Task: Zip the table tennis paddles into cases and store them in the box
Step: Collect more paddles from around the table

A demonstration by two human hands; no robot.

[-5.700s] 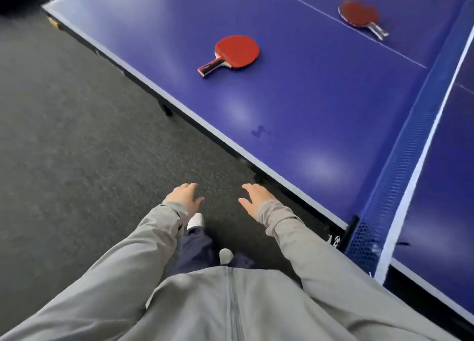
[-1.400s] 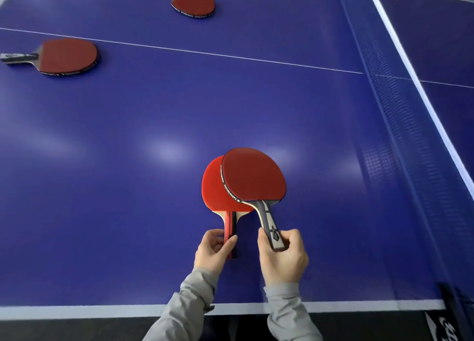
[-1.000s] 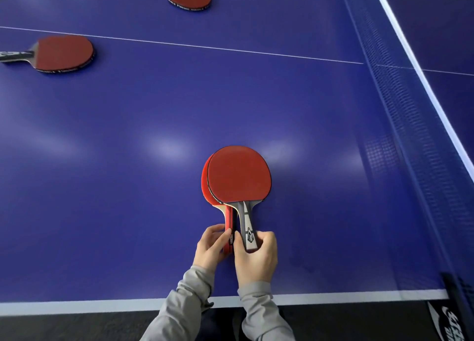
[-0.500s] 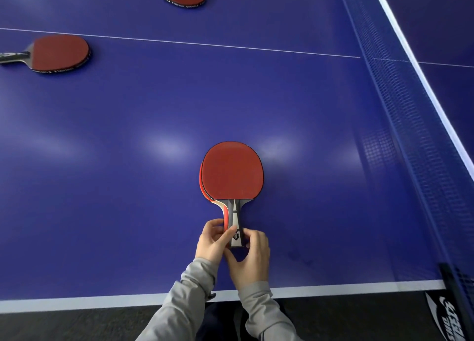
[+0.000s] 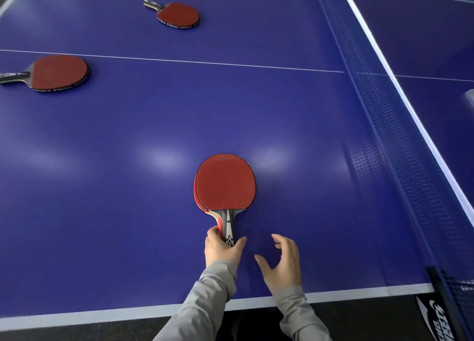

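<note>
Two red paddles lie stacked [image 5: 225, 182] on the blue table tennis table [image 5: 128, 140], the upper one almost covering the lower. My left hand [image 5: 223, 249] grips both handles together near the front edge. My right hand [image 5: 282, 262] hovers just to the right of the handles, fingers spread, holding nothing. Another red paddle [image 5: 55, 74] lies at the far left. A third loose paddle [image 5: 177, 14] rests at the back, past the white centre line. No case or box is in view.
The blue net [image 5: 384, 125] with its white top band runs along the right side. Its post and clamp [image 5: 443, 304] stand at the front right corner. Dark floor shows below the table's white front edge [image 5: 102, 313].
The upper paddle slid left until it sat squarely over the lower one. My right hand let go of its handle and moved right; my left hand now holds both handles.
</note>
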